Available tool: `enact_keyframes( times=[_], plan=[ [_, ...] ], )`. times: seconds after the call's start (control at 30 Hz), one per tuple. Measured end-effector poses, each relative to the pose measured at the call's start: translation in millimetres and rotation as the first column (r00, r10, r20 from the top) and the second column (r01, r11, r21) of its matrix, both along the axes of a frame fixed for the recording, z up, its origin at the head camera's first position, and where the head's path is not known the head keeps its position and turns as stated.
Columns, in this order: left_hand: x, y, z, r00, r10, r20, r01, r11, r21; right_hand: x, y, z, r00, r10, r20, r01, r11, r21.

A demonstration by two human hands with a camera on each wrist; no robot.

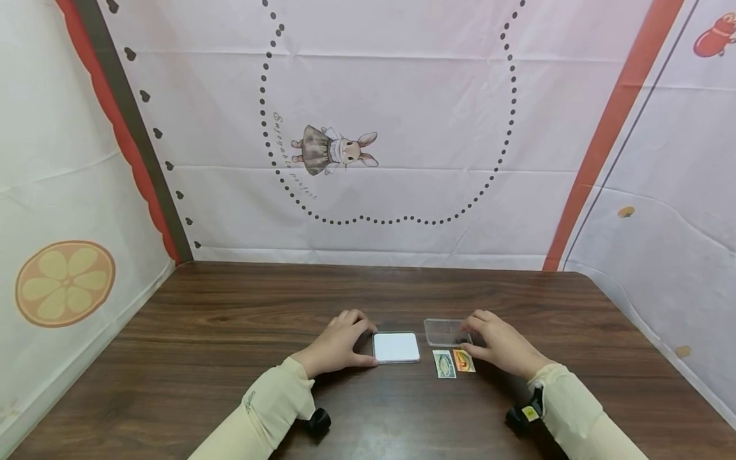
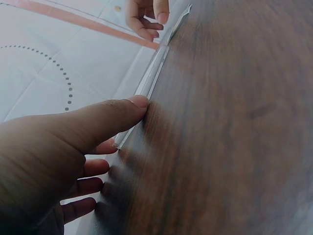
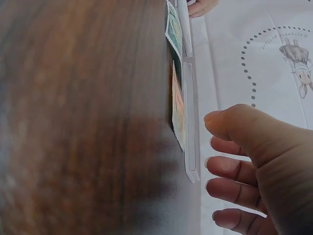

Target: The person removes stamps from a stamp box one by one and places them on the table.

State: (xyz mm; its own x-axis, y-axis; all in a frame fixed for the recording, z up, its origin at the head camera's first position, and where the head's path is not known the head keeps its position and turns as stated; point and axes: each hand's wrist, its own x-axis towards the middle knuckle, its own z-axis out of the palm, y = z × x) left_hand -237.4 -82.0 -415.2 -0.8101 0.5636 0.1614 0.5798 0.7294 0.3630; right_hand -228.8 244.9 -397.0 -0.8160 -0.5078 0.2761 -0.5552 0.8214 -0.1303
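Note:
A shallow clear plastic box (image 1: 397, 347) with a white filling lies flat on the table. My left hand (image 1: 340, 345) holds it by its left end, thumb at the near corner and index finger at the far one; the left wrist view shows the thumb (image 2: 117, 115) against the box's edge. To the right lies a clear plastic lid (image 1: 438, 333). My right hand (image 1: 499, 340) hovers at the lid's right end, fingers loosely bent with nothing between them. Just in front of the lid are two postage stamps, a green one (image 1: 444, 364) and an orange one (image 1: 463, 361).
Everything lies on a dark wood-grain table (image 1: 241, 319). Behind it hangs a pale printed cloth (image 1: 402, 128) with a rabbit figure and dotted lines, and more cloth closes off both sides. Each wrist carries a small black camera (image 1: 318, 421).

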Motion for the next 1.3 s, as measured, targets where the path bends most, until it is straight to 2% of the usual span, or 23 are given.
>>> enact_keyframes(
  times=[0.2, 0.6, 1.3],
  plan=[
    [-0.4, 0.4, -0.1, 1.000, 0.001, -0.005, -0.001, 1.000, -0.004, -0.4, -0.4, -0.2, 1.000, -0.001, -0.013, 0.001, 1.000, 0.000],
    [-0.4, 0.9, -0.4, 1.000, 0.002, -0.003, -0.002, 1.000, -0.011, -1.6, -3.1, 2.0, 0.999, -0.035, 0.031, 0.034, 0.999, 0.022],
    [-1.1, 0.1, -1.0, 1.000, 0.009, 0.000, -0.009, 1.000, -0.013, -5.6, -2.2, 2.1, 1.000, -0.016, 0.007, 0.016, 1.000, 0.008]
  ],
)
